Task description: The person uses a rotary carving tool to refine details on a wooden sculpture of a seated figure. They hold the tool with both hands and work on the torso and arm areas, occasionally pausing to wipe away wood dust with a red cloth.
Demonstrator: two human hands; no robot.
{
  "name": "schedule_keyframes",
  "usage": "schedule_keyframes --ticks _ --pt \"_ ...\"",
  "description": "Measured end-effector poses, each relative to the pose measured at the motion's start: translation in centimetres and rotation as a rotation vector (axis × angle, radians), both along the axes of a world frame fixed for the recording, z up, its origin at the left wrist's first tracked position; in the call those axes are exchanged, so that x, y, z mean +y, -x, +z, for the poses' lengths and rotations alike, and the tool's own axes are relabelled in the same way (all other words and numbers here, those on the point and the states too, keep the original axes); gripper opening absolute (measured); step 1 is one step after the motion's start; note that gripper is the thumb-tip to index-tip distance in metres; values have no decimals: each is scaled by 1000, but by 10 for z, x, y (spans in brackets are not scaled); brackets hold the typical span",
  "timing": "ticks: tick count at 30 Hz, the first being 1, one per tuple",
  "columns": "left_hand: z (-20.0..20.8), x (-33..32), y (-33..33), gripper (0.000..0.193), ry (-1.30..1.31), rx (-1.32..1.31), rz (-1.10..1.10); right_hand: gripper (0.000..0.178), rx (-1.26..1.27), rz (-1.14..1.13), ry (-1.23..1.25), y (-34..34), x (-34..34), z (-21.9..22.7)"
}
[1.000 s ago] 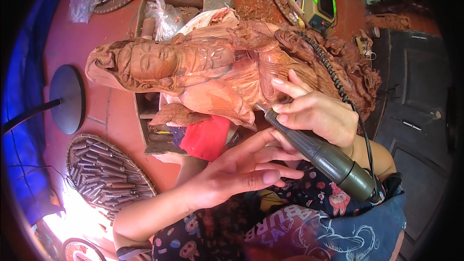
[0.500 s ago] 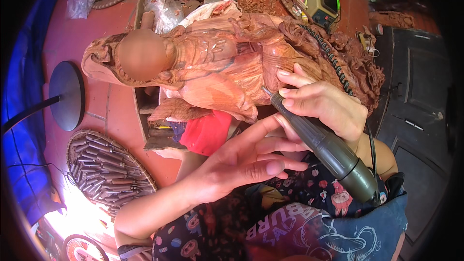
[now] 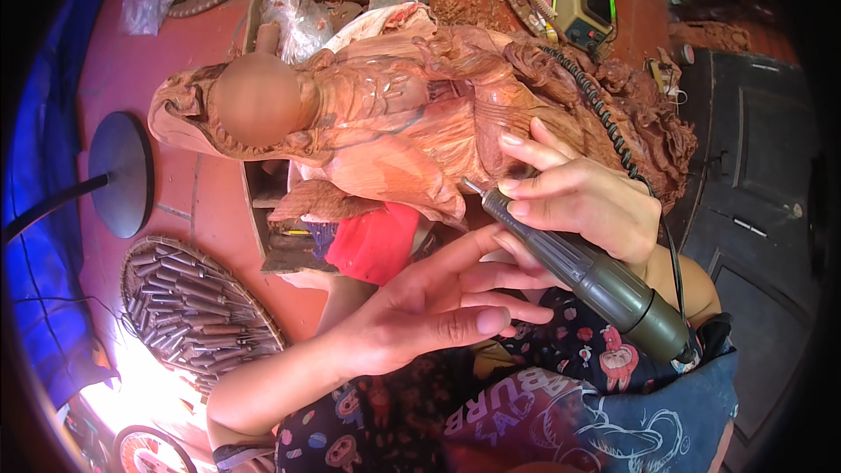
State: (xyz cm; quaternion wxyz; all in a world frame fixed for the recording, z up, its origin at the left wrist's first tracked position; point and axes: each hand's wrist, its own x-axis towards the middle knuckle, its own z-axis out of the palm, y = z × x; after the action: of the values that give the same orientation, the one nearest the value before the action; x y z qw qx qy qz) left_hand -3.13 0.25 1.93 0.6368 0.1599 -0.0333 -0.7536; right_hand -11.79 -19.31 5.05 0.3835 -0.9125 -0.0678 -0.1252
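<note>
A carved reddish wooden statue lies on its back across my front, its head to the left and an intricate carved base to the right. My right hand grips a dark rotary carving handpiece near its nose. The thin metal bit points up and left over the statue's near side; whether it touches the wood I cannot tell. My left hand is open with fingers spread. Its fingertips reach beside and partly behind the handpiece, close to my right hand.
The statue rests on a wooden crate with red cloth beside it. At lower left, a round basket holds many chisels, near a black lamp base. A coiled cable crosses the carving. A control box sits far right, near dark cabinet doors.
The handpiece's tip has shifted slightly left and toward me. My right hand moved with it, while my left hand has barely moved.
</note>
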Motion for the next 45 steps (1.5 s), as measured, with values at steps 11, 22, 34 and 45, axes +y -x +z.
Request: schedule_keyframes --ticks 11,22,34,45 --pt "0 -18 12 70 181 -86 -37 24 1 16 -26 10 -16 17" --pt "-2 -19 25 83 350 -227 -52 23 125 139 -349 -15 -42 22" --pt "-5 -12 14 89 222 98 -95 19 213 188 17 -17 -27 22" --pt "-12 -12 16 91 198 94 -36 22 240 163 83 -24 -22 23"
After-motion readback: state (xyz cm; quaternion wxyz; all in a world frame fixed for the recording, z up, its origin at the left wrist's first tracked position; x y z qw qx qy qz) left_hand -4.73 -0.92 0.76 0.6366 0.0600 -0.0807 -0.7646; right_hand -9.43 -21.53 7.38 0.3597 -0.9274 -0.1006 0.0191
